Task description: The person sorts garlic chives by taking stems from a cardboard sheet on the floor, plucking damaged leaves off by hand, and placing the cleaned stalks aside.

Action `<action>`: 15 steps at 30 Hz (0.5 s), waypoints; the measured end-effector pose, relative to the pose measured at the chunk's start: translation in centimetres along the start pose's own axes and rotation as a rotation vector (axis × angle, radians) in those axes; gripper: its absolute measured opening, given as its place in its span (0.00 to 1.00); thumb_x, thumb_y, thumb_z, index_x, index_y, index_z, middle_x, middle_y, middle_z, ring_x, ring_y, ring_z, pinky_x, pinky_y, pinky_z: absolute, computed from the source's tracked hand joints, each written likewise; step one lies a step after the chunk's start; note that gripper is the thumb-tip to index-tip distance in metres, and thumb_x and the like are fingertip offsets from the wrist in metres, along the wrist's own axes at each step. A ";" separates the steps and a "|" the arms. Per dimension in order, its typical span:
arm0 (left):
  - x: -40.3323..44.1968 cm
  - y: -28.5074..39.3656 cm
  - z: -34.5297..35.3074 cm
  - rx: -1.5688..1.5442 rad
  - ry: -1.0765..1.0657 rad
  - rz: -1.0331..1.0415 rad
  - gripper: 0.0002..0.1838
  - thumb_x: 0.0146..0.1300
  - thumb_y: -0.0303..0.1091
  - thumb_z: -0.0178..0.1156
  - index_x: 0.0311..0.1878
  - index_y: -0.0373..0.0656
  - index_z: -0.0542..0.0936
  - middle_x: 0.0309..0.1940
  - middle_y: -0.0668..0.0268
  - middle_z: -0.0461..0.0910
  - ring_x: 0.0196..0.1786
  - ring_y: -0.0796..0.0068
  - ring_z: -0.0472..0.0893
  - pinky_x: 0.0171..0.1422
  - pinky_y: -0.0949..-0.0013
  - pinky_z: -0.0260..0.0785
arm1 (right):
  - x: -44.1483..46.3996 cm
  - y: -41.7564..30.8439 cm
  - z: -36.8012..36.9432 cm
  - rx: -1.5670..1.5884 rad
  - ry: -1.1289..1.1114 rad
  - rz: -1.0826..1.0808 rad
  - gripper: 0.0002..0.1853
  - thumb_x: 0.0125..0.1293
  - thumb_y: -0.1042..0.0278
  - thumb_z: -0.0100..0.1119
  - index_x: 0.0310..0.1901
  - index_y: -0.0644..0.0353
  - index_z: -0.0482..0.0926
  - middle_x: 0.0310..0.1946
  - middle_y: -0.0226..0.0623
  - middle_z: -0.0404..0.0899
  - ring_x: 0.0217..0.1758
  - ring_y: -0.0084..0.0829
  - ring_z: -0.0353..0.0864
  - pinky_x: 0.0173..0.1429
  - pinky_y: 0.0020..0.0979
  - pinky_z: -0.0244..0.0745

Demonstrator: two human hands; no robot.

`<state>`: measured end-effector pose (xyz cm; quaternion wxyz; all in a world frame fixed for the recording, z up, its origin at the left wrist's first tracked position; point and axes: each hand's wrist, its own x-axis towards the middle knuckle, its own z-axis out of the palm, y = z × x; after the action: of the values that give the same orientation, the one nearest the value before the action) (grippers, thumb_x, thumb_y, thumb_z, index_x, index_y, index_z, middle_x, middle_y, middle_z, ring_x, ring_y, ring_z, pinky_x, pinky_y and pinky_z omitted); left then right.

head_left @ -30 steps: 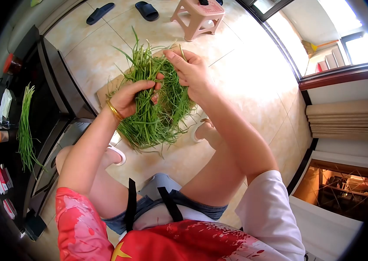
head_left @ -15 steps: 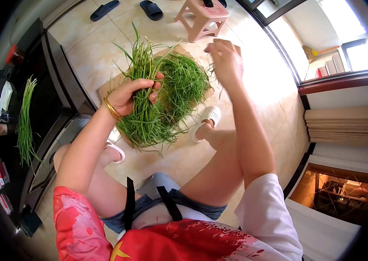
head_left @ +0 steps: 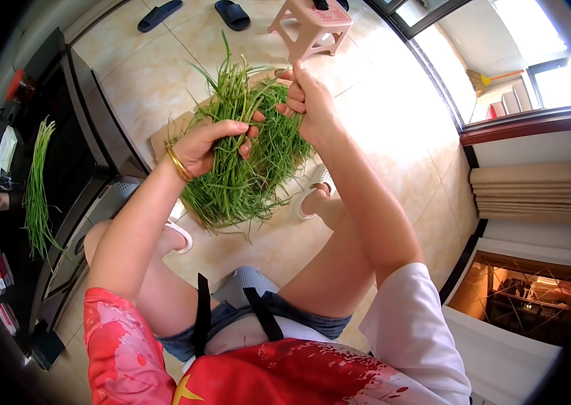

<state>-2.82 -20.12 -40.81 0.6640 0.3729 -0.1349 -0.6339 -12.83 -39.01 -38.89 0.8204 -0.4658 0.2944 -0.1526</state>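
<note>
My left hand (head_left: pixel 214 145), a gold bangle at its wrist, is closed around a thick bunch of chives (head_left: pixel 231 98). The bunch stands roughly upright, pale stem ends and some loose blades at its top, and its green leaves hang downward. My right hand (head_left: pixel 309 108) is just right of the bunch, fingers curled and thumb pointing up. Whether a thin stalk is between its fingers I cannot make out. Below and behind both hands lies a tangled heap of loose chives (head_left: pixel 285 145) on a flat piece of cardboard (head_left: pixel 160 143) on the floor.
Another bunch of chives (head_left: pixel 39 179) lies on the black cabinet top (head_left: pixel 72 128) at left, near a red-lidded jar (head_left: pixel 18 86). A pink plastic stool (head_left: pixel 311 30) and dark slippers (head_left: pixel 232 15) are on the tiled floor ahead. My feet in white clogs flank the heap.
My right hand has moved left and slightly down, from beyond the heap's right side to beside the bunch. My left hand keeps the bunch and has shifted slightly right.
</note>
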 end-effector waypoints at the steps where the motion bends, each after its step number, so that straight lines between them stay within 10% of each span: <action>1: 0.0 -0.1 0.0 -0.008 -0.007 -0.009 0.21 0.63 0.31 0.58 0.59 0.36 0.73 0.38 0.65 0.78 0.33 0.74 0.78 0.42 0.68 0.74 | 0.0 -0.1 0.1 0.000 0.000 0.001 0.16 0.70 0.53 0.54 0.41 0.60 0.79 0.19 0.18 0.61 0.20 0.13 0.57 0.34 0.26 0.67; 11: 0.1 -0.4 -1.0 0.010 -0.017 -0.013 0.24 0.63 0.33 0.57 0.61 0.35 0.70 0.38 0.66 0.78 0.33 0.75 0.77 0.42 0.69 0.74 | 1.1 -5.2 -4.2 0.087 0.434 -0.480 0.14 0.65 0.67 0.59 0.50 0.60 0.79 0.17 0.20 0.58 0.17 0.16 0.55 0.27 0.23 0.62; 15: 0.0 -0.3 -0.9 -0.038 -0.039 0.005 0.23 0.63 0.32 0.56 0.62 0.35 0.69 0.38 0.66 0.77 0.33 0.75 0.77 0.43 0.68 0.74 | 0.3 -5.4 -4.4 -0.951 0.427 -0.407 0.25 0.64 0.60 0.62 0.60 0.62 0.74 0.22 0.26 0.72 0.22 0.16 0.66 0.26 0.19 0.64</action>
<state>-2.40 -19.80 -41.62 0.6698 0.3476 -0.1366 -0.6418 -15.22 -44.89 -36.10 0.3959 -0.7908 0.3948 -0.2492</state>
